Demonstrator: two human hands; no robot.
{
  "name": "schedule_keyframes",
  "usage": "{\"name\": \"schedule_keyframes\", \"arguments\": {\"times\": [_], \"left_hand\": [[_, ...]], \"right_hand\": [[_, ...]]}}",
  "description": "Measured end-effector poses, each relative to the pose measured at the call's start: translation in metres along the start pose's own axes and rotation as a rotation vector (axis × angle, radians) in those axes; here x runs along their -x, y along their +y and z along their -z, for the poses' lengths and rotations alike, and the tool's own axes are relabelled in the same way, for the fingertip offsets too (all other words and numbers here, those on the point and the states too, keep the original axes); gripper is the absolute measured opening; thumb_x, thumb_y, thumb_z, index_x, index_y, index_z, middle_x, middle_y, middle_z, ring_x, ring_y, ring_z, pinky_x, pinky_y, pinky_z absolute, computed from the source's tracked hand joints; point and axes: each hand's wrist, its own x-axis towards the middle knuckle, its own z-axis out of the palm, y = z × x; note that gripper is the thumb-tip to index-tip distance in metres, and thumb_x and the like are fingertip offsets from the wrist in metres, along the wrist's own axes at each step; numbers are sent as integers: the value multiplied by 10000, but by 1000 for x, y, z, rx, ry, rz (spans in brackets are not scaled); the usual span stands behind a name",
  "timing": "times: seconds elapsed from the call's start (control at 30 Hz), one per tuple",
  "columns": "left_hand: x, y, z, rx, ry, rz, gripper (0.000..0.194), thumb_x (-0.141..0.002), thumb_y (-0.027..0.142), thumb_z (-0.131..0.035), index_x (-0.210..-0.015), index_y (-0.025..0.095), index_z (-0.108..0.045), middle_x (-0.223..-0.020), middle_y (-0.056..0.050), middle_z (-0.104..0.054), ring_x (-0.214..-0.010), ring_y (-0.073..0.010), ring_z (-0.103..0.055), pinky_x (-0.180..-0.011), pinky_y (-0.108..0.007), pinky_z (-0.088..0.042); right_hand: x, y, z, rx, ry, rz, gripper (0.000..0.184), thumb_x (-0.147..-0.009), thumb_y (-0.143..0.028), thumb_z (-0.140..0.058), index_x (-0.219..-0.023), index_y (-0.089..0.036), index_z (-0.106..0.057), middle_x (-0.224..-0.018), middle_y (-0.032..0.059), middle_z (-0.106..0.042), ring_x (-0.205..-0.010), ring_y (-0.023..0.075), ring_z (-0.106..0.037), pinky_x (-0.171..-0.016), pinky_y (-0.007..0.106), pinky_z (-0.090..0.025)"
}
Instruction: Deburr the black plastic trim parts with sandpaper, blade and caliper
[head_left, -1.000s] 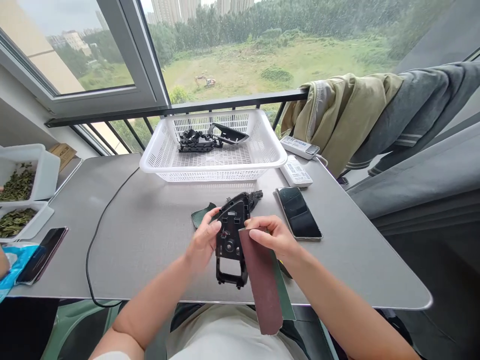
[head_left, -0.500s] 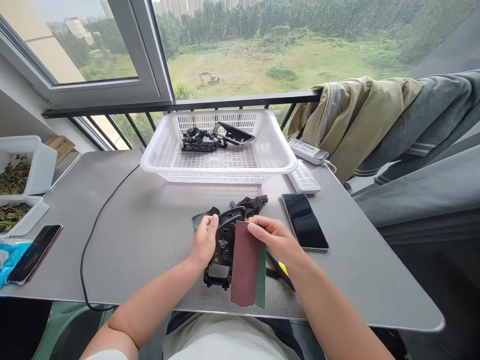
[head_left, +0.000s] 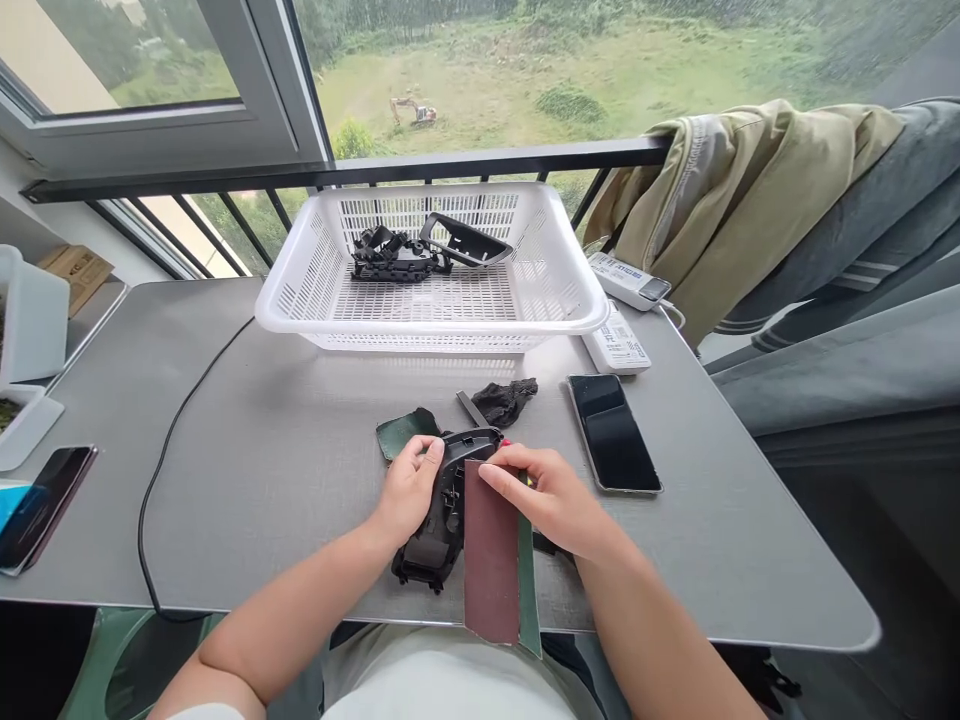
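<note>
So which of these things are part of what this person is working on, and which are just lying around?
Part of the work:
- left hand, holding a black plastic part
- right hand, holding a sandpaper strip
- probably the similar black parts in the white basket

Just lying about:
- smartphone
- white power strip
- olive jacket

An apartment room (jacket (head_left: 750,190) draped over window railing (head_left: 480,158)).

sandpaper (head_left: 491,560): rough, gritty maroon face, green backing along one edge. plastic part (head_left: 429,550): black, matt, moulded. basket (head_left: 431,342): smooth white plastic, faint sheen. tabletop (head_left: 262,470): matt grey, finely grained. phone (head_left: 613,435): glossy black glass.
</note>
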Motion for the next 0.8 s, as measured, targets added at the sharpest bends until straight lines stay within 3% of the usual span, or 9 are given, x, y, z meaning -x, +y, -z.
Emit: {"name": "schedule_keyframes", "arguments": {"times": [0.33, 0.6, 0.8], "left_hand": [[2, 6, 0, 34, 25, 73, 521, -690, 653, -657, -885, 180, -555, -570, 52, -581, -493, -85, -505, -477, -194, -396], [4, 15, -2, 82, 2, 169, 578, -600, 599, -761, -938, 200, -517, -622, 46, -648, -439, -81, -528, -400, -182, -394], [6, 16, -2, 80, 3, 152, 584, -585, 555, -792, -947, 191, -516, -639, 49, -648, -438, -67, -530, -403, -170, -398]], "right_hand": [[4, 5, 13, -142, 1, -144, 322, -858, -381, -516, -631, -171, -606, -626, 7, -566, -618, 141, -481, -574, 257, -376], [3, 4, 13, -77, 5, -137, 316, -847, -377, -510, -619, -178, -597, -624, 14, -584, -639, 152, -498, -602, 266, -386], [3, 2, 13, -103, -59, -107, 314, -849, -351, -510, -607, -171, -597, -600, 2, -569, -614, 135, -481, -595, 258, -384]]}}
